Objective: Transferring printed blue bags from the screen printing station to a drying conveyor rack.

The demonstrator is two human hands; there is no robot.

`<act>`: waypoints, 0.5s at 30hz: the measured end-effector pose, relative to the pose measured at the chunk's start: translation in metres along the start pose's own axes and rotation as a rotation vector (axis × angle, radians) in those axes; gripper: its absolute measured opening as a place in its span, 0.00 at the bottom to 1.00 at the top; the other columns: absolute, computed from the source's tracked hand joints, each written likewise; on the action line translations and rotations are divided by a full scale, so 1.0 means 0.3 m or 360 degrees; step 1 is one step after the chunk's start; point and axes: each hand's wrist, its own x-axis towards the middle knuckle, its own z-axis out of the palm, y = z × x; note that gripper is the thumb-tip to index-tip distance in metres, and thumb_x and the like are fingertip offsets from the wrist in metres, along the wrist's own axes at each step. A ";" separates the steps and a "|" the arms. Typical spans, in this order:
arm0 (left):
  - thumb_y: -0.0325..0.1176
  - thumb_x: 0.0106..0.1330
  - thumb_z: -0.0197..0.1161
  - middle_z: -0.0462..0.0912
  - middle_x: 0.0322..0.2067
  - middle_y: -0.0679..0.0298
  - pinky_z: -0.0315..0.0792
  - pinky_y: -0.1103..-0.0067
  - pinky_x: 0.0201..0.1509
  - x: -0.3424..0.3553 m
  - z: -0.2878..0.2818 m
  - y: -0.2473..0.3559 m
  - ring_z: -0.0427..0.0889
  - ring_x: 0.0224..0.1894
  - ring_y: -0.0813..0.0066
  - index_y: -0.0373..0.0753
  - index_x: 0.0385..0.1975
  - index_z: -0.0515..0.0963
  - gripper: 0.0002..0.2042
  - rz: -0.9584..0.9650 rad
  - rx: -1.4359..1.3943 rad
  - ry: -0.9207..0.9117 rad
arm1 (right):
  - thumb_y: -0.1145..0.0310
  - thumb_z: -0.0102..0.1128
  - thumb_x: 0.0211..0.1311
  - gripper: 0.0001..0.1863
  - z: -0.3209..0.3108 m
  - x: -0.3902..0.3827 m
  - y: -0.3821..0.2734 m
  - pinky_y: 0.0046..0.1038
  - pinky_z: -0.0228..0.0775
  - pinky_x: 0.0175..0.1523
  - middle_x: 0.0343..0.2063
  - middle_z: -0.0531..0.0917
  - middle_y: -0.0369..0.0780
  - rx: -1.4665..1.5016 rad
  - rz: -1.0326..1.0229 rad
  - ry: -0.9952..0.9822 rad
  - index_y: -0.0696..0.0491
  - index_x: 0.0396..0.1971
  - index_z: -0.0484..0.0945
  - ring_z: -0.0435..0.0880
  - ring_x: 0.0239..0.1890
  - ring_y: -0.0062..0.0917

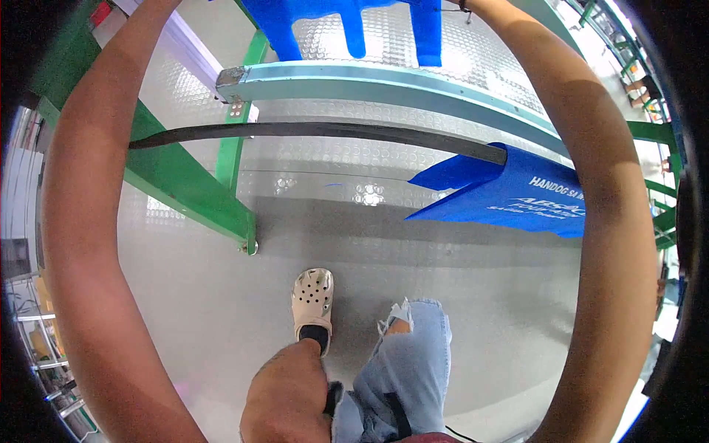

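Both hands lie beyond the upper edge of my head view, so I cannot tell whether they are spread, pressed together or pinching anything. Reading from the left, the left forearm [96,155] rises and leaves the picture at the top, with a green metal leg [196,181] standing behind it on a small foot. A dark bar [310,130] runs rightward from behind that forearm, and above it in my view a pale teal rail [384,83] runs almost parallel.

Between the wrists hangs the upper blue sheet [314,9], cut into strips whose ends come down about to the rail; its top is out of my sight. Below, I can see a beige perforated clog [313,288] and, right of it, torn light jeans [413,362].

Farther right, the lower blue sheet [509,203], with white lettering, wraps the dark bar's end and passes behind the right forearm [613,192]. A dark wristband [464,6] sits at the top of that arm. It may be thin plastic rather than cloth; the view is too coarse for me to settle which.

I judge the step in hand to be arranging the upper blue sheet at the frame, since both arms reach to either side of it. Next, I think, the work calls for an even grip at both sides, with the strips hanging free of the rail.
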 end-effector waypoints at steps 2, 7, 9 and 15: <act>0.17 0.50 0.62 0.86 0.32 0.61 0.75 0.78 0.42 -0.036 0.000 0.053 0.83 0.35 0.72 0.36 0.34 0.86 0.12 0.0097 -0.0285 -0.0337 | 0.47 0.44 0.65 0.35 0.027 0.037 -0.041 0.44 0.57 0.65 0.52 0.76 0.60 -0.0431 0.0318 0.0006 0.64 0.58 0.68 0.74 0.56 0.51; 0.18 0.49 0.63 0.86 0.30 0.58 0.76 0.76 0.39 0.007 -0.020 -0.055 0.84 0.36 0.70 0.36 0.30 0.86 0.10 -0.0256 -0.0093 -0.0731 | 0.52 0.58 0.56 0.28 0.034 -0.050 -0.214 0.39 0.72 0.50 0.41 0.81 0.59 -0.0604 0.0544 -0.0176 0.64 0.43 0.78 0.80 0.47 0.48; 0.21 0.51 0.65 0.86 0.33 0.56 0.76 0.75 0.39 0.023 -0.068 -0.136 0.84 0.37 0.67 0.36 0.33 0.85 0.10 -0.0546 0.0225 -0.1215 | 0.53 0.58 0.56 0.26 0.059 -0.135 -0.291 0.38 0.72 0.50 0.40 0.82 0.58 -0.0291 0.0540 -0.0209 0.62 0.42 0.79 0.81 0.46 0.47; 0.25 0.49 0.67 0.82 0.46 0.58 0.76 0.72 0.30 -0.242 -0.048 0.022 0.82 0.40 0.71 0.36 0.50 0.80 0.23 -0.0392 0.1365 -0.2585 | 0.44 0.52 0.67 0.33 0.131 -0.422 -0.229 0.33 0.75 0.51 0.59 0.75 0.43 0.0416 0.0881 -0.1436 0.34 0.69 0.58 0.76 0.57 0.32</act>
